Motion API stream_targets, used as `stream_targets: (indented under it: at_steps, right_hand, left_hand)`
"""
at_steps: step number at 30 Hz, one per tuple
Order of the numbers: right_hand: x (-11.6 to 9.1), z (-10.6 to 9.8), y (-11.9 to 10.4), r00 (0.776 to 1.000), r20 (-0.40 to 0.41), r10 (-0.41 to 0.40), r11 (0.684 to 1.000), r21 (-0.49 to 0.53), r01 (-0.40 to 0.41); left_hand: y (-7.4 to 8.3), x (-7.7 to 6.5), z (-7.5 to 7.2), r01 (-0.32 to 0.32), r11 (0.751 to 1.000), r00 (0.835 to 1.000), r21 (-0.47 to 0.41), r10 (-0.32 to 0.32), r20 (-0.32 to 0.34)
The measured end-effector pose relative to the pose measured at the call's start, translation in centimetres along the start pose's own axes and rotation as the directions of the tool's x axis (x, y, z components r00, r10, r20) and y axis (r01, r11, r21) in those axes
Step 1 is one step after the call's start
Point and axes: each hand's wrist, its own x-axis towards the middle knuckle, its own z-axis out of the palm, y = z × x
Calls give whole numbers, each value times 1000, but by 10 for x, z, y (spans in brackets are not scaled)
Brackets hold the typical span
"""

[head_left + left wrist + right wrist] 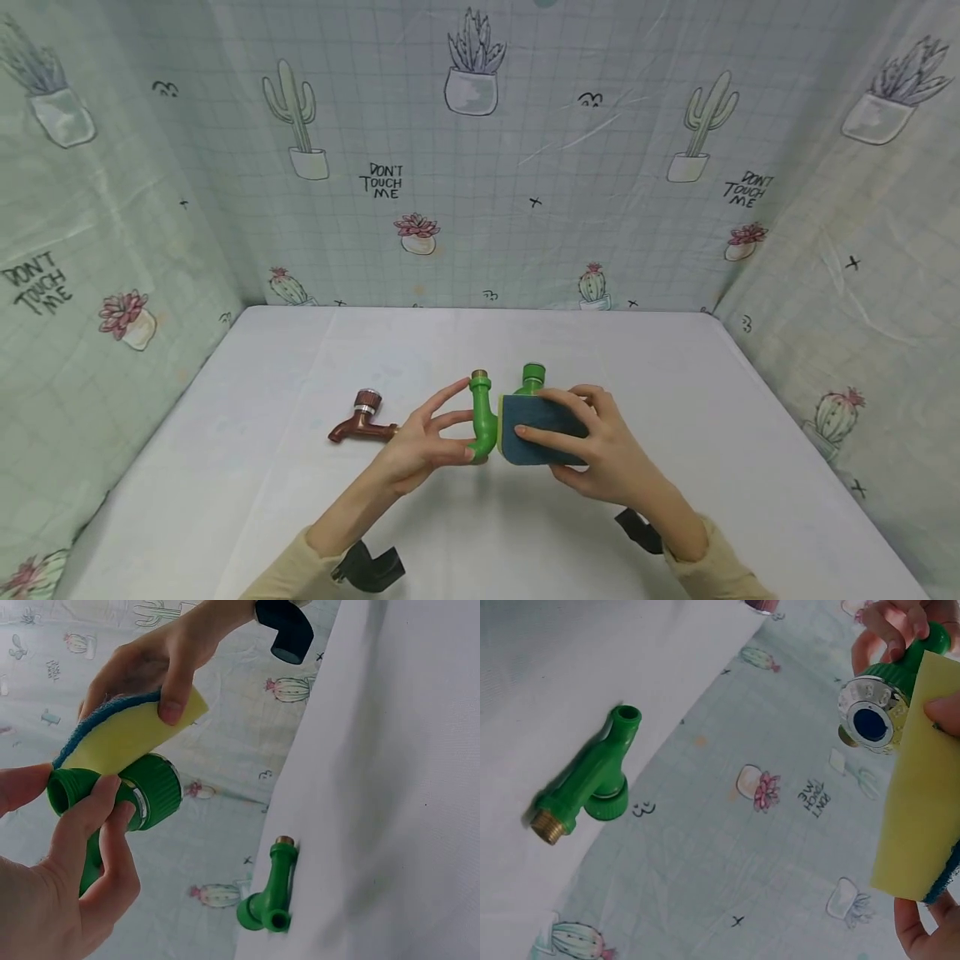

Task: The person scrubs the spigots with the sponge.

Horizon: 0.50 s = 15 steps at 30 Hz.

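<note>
My left hand (420, 448) grips a green tap (483, 421), fingertips at its brass-threaded end and thumb near its spout. The tap's ribbed green knob (161, 791) shows in the left wrist view, and its silver cap with a blue disc (870, 724) in the right. In my right hand (611, 446) is a sponge (532, 429), blue scouring side towards the head camera. Its yellow side (922, 787) lies against the tap's knob end. A second green tap (274, 892) lies on the table beyond the sponge, partly hidden in the head view.
A brown tap (360, 427) lies on the white table (300, 358) left of my left hand, its end hidden behind the fingers. Cactus-print cloth (510, 167) surrounds the back and sides. Black wrist mounts (371, 571) show below both forearms.
</note>
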Motion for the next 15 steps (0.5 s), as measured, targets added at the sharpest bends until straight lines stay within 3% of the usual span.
stream_targets:
  at_steps: [4, 11, 15]
  right_hand:
    - [-8, -1, 3, 999, -36, -23, 998, -58, 21]
    - [-15, 1, 10, 975, -190, -113, 991, -94, 96]
    - [-18, 2, 12, 977, -189, -102, 993, -77, 89]
  left_hand:
    - [3, 0, 2, 34, 997, 999, -65, -36, -30]
    - [8, -2, 4, 71, 983, 995, -170, -82, -56]
    - [9, -3, 3, 77, 977, 995, -198, -89, -53]
